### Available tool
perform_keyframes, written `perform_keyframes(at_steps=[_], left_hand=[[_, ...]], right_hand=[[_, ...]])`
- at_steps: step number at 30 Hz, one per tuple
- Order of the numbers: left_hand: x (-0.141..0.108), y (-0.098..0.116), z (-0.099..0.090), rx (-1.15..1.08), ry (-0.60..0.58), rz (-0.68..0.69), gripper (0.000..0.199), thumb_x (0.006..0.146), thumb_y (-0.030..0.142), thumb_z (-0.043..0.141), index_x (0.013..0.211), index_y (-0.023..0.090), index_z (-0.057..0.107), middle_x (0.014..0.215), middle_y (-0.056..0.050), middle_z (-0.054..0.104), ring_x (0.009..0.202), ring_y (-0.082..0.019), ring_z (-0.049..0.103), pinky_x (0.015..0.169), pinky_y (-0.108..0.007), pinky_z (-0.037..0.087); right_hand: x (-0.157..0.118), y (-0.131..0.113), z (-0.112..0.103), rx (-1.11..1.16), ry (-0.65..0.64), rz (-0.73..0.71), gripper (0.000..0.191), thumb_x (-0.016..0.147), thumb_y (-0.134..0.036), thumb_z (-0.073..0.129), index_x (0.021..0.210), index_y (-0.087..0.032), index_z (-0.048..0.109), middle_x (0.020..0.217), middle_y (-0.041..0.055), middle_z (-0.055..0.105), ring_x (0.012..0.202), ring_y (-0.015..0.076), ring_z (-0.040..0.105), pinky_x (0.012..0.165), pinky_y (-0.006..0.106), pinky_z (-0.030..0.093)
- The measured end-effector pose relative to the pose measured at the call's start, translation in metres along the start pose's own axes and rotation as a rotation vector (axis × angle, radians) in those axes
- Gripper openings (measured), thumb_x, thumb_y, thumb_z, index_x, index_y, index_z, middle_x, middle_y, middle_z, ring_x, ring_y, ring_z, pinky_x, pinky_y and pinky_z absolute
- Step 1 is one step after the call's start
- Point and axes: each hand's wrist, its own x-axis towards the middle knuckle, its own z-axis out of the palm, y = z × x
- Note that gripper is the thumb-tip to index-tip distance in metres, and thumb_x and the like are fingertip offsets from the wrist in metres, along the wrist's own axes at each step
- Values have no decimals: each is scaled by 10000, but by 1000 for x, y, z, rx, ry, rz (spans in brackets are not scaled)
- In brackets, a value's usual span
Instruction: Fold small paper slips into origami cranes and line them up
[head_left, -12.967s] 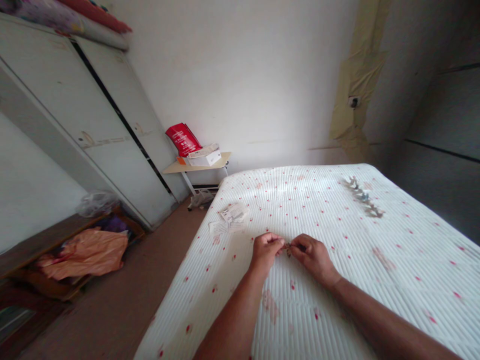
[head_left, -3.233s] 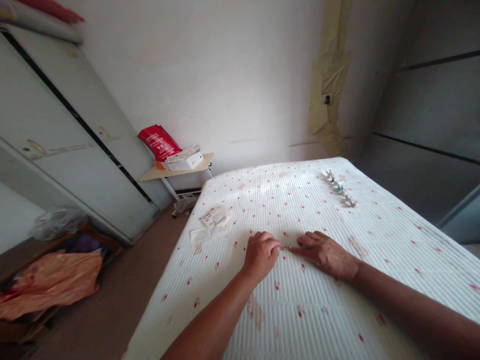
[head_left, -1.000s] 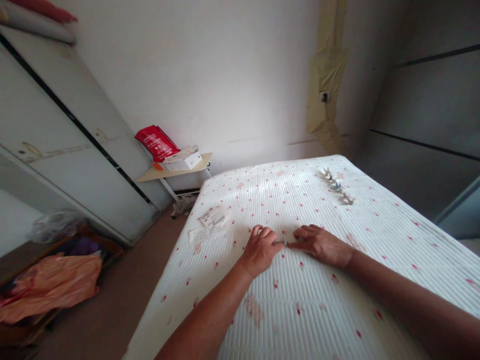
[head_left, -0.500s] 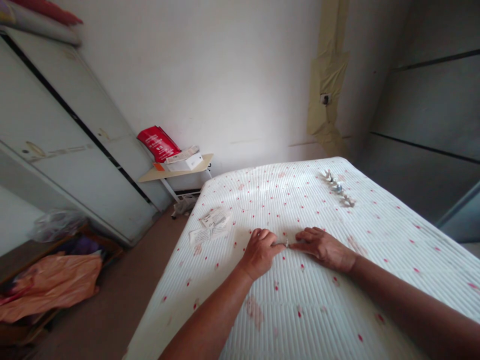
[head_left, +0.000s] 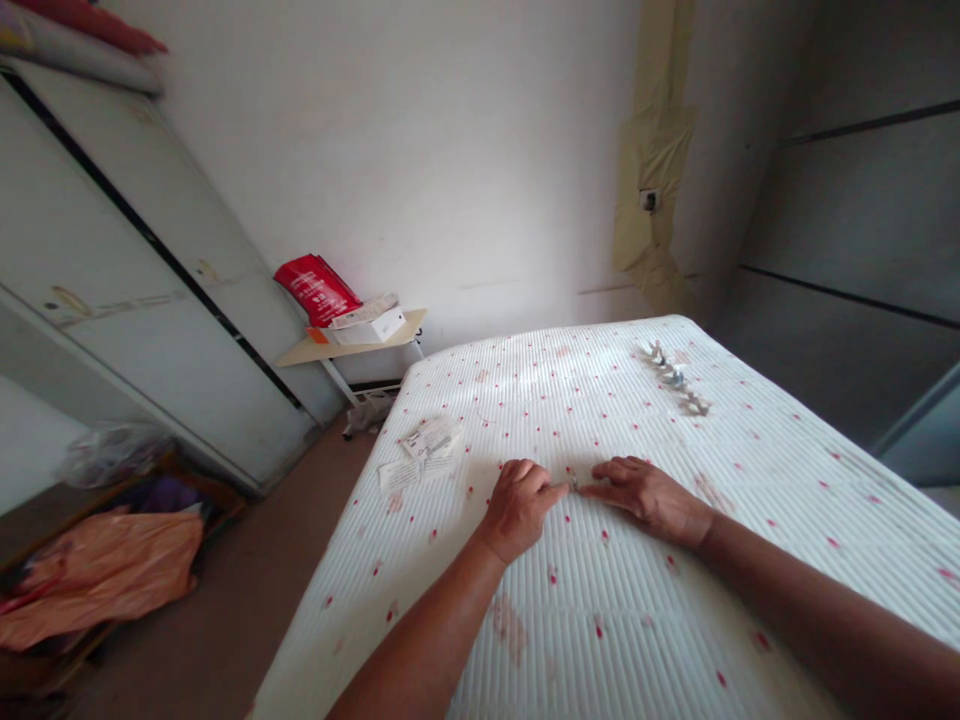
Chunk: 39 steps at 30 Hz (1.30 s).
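Note:
My left hand (head_left: 519, 508) rests low over the ribbed, red-dotted mattress cover (head_left: 540, 620), its fingers curled and its thumb pointing right. Facing it, my right hand (head_left: 651, 498) has its fingers bent, with one digit stretched left. Between the two tips is a tiny pale object (head_left: 574, 482), too small to name. Both hands are closed around or against it; the exact grip is hidden. Farther off to the right, several small figure-like pieces (head_left: 676, 378) stand in a row on the cover. Left of my left hand lie printed paper sheets (head_left: 424, 455).
A small table (head_left: 352, 346) beyond the bed's left corner carries a red bag (head_left: 316, 290) and a white box (head_left: 379, 326). Cabinets (head_left: 150, 260) line the left wall. An orange plastic bag (head_left: 105, 570) lies at lower left. A dark wardrobe (head_left: 862, 220) stands right.
Both hands stay almost in place. The left thumb has shifted very slightly beside the tiny object, and the view has barely moved.

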Motion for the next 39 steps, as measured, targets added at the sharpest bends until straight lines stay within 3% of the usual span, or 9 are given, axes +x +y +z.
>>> perform_keyframes(at_steps=[7,14,20,23,31,39], left_hand=[[2,2,-5,-2,-61,5,183,852,195,475,878,250,648,769,-19,526,799,-167,431,730,-329,330],[0,10,-6,-43,-110,-39,195,850,184,474,915,252,645,791,-23,539,830,-174,446,747,-333,342],[-5,-1,-1,-188,45,-262,322,753,53,501,971,236,652,868,-38,577,873,-178,469,777,-327,373],[-3,-5,2,-258,89,-332,269,742,112,550,961,222,660,859,-35,589,872,-176,480,787,-320,384],[8,8,7,-223,-18,-324,128,751,181,595,779,255,696,794,-10,595,838,-162,484,757,-305,338],[10,16,5,-68,-98,-337,186,781,190,546,628,204,649,743,-23,580,812,-168,472,713,-313,310]], right_hand=[[2,-5,-5,-13,-33,-1,330,901,-247,425,1209,-279,540,1003,83,591,863,183,526,732,322,383],[3,-11,-11,-49,-77,-22,351,898,-282,430,1240,-284,507,966,76,594,807,181,498,693,305,353],[3,-11,-13,-22,-64,-22,352,899,-270,413,1237,-281,513,956,71,589,817,180,494,709,302,354],[3,-10,-13,-18,-63,-30,366,896,-277,414,1251,-278,499,968,74,588,818,180,496,712,300,358],[1,-9,-8,-56,-75,-15,363,904,-240,409,1254,-280,494,1033,90,586,844,189,515,718,317,374],[-9,-11,-13,-32,-95,12,276,909,-265,400,1072,-223,619,1019,104,612,846,202,523,728,334,391]])
